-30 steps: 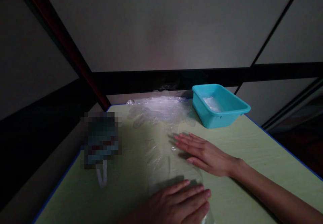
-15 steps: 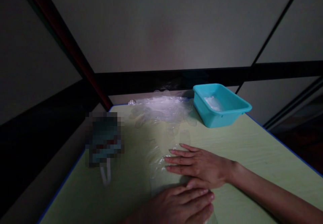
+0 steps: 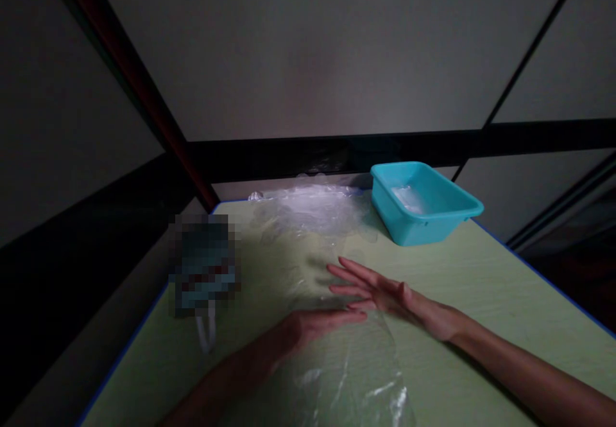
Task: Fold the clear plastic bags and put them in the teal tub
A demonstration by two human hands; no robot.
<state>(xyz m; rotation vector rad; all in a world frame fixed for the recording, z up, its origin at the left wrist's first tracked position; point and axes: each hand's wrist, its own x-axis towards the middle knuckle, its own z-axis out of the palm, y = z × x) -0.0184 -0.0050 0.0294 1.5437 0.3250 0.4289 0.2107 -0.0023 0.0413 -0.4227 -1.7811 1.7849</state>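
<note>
A clear thin plastic sheet, seemingly a disposable glove (image 3: 351,375), lies on the table, its wide end toward me and its far part faint. Above its middle is my left hand (image 3: 315,325), slightly blurred, fingers stretched out to the right. My right hand (image 3: 378,289) is turned on its edge over the glove's right side, fingers spread and pointing left. The fingertips of both hands come close together; whether they touch I cannot tell. Nothing shows in either hand. Farther back lies a crinkled pile of clear plastic gloves (image 3: 312,212), several layers overlapping.
A turquoise plastic basin (image 3: 423,228) stands at the back right, with something clear and whitish inside. To the left is a pixelated item (image 3: 205,266) with a white strap (image 3: 206,331). The pale green table (image 3: 462,273) has a blue edge and meets a panelled wall.
Both hands were palm down on the plastic, the left nearer me. Now the left has moved forward and left, and the right has rolled onto its edge, uncovering the glove's near part.
</note>
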